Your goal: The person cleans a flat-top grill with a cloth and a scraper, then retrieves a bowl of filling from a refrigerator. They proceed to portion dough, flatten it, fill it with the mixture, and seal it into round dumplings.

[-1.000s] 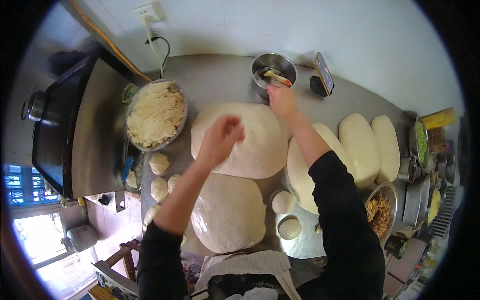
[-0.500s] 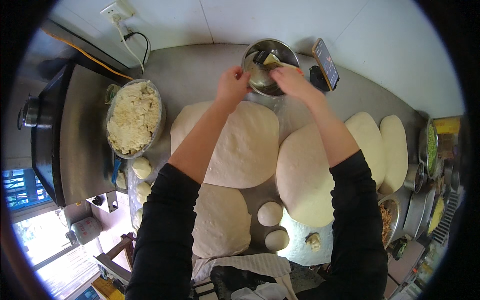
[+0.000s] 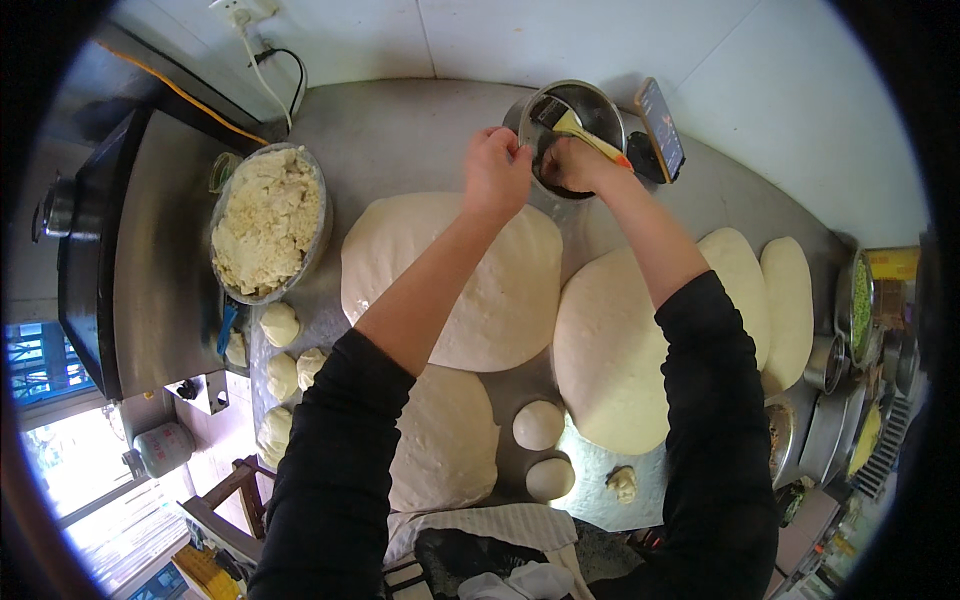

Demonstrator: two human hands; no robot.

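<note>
Near the back wall stands a round steel bowl (image 3: 606, 112), tilted so part of its outer left side shows. My left hand (image 3: 497, 172) pinches the bowl's near left rim. My right hand (image 3: 574, 164) reaches inside with curled fingers; whatever they hold is hidden. A flat brush (image 3: 575, 124) with dark bristles, a pale yellow handle and a red end leans in the bowl above my right hand. Below my forearms lie large flattened dough sheets (image 3: 490, 290), (image 3: 612, 350) and another dough sheet (image 3: 445, 440) nearer me.
An oval tub of crumbly pale filling (image 3: 262, 225) stands left, with several small dough pieces (image 3: 281, 324) below it. A propped phone (image 3: 657, 130) is right of the bowl. Two dough balls (image 3: 539, 426) sit in front. Further right lie narrower dough sheets (image 3: 787, 315) and a bowl of green bits (image 3: 861, 305).
The bowl has shifted right and tipped, with my left hand moving along at its rim. My right hand has gone deeper into the bowl and its fingers have curled.
</note>
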